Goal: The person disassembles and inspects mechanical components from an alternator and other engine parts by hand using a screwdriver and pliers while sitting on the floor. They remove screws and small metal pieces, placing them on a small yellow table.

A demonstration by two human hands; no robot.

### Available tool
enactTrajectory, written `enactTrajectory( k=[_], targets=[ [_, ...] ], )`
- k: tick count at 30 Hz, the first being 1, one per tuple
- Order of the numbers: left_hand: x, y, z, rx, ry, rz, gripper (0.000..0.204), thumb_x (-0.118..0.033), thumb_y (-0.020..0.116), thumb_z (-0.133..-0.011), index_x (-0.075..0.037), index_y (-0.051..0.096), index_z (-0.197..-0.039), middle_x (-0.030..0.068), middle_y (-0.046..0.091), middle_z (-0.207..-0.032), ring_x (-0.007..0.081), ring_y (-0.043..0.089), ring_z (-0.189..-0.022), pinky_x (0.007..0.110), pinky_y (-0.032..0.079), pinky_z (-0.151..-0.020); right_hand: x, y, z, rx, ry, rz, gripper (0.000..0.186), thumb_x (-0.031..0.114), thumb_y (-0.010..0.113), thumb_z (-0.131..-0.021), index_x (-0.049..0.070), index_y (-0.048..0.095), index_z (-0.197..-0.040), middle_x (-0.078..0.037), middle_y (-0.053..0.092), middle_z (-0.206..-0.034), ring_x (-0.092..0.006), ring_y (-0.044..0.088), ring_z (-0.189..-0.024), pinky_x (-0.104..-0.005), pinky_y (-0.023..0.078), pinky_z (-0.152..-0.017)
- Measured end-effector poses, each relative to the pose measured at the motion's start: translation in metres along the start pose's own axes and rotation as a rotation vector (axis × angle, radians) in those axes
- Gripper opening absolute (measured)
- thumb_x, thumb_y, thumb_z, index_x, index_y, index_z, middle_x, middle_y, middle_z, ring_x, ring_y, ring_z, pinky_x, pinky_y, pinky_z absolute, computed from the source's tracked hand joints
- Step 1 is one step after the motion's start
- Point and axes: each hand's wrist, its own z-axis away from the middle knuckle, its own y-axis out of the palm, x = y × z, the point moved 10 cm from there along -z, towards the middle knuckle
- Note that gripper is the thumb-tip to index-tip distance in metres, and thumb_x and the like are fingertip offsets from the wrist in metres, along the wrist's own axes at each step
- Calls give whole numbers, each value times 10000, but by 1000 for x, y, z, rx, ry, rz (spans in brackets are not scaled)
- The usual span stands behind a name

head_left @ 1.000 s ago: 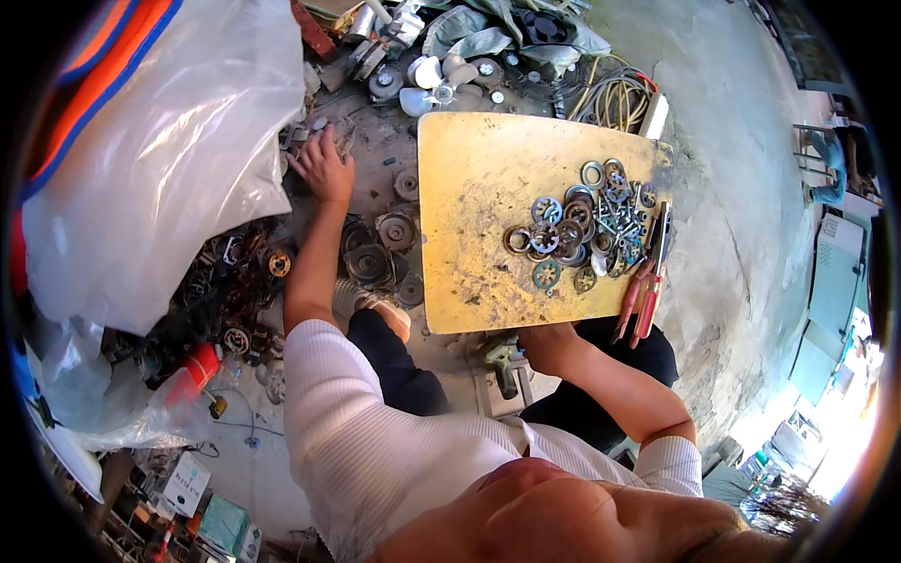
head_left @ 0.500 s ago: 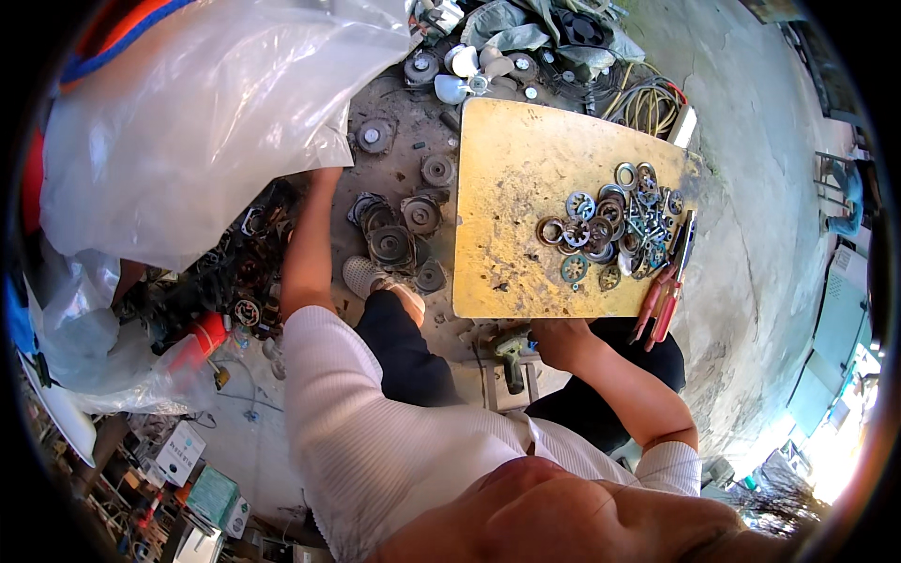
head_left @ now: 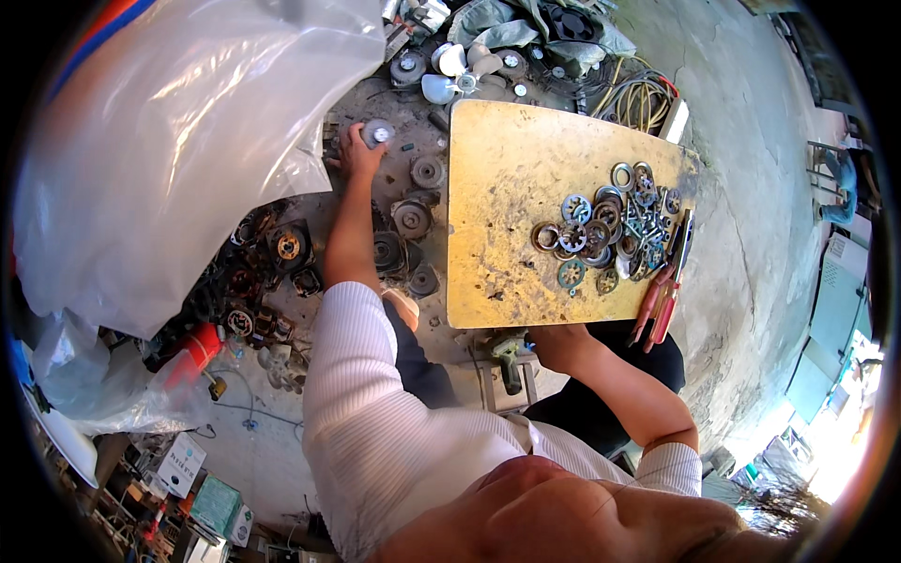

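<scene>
Here's the left hand (head_left: pixel 358 156), fingers and thumb up against the rim of a grey round part (head_left: pixel 378 133) at its one o'clock, touching for sure, but whether it's gripped I can't tell! Over to the right hand (head_left: pixel 557 346), well apart, fingers hidden beneath the yellow board (head_left: pixel 502 202), so no reading its hold; from there the round part lies toward eleven, metal rings (head_left: pixel 596 236) near twelve, a red-handled tool (head_left: pixel 665 314) at two

A stained yellow board (head_left: pixel 507 216) bears metal rings (head_left: pixel 595 235), screws (head_left: pixel 642 228) and, along one edge, red-handled pliers (head_left: pixel 669 305).
</scene>
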Motion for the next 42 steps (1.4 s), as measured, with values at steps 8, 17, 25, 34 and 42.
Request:
enactTrajectory(
  k=[8,17,25,34,42],
  targets=[
    [-7,33,8,104,-28,71,1118,-514,843,-617,-53,279,-1464,248,555,-1284,380,559,-1160,449,449,-966,2,-4,-5,136,-1,-2,585,196,731,-707,-34,579,-1223,-216,495,-1339,-389,422,-1297,-501,319,-1081],
    [-29,-53,12,-175,137,557,875,-485,808,-689,-10,484,-1349,220,572,-1283,371,535,-1200,441,425,-991,2,2,2,81,-1,13,632,205,715,-713,-76,540,-1251,-238,484,-1349,-399,420,-1301,-520,316,-1077],
    [-7,-30,31,-90,404,-27,795,-428,764,-755,-181,429,-1433,180,597,-1256,331,561,-1161,483,302,-1107,4,-2,0,27,-26,30,623,158,723,-673,-34,562,-1243,-214,515,-1314,-385,443,-1284,-508,325,-1073],
    [21,9,32,103,36,141,970,-509,788,-697,0,382,-1416,266,538,-1302,416,517,-1203,477,397,-1026,4,-1,1,18,-2,107,403,161,588,-737,33,656,-1114,-172,630,-1145,-323,581,-1114,-475,428,-948],
    [67,-35,60,218,-383,688,878,-556,745,-740,-41,441,-1383,189,532,-1334,331,511,-1238,452,404,-1020,19,10,22,274,-37,65,200,175,610,-721,79,699,-871,-83,683,-801,-241,681,-793,-356,498,-612]
  ],
)
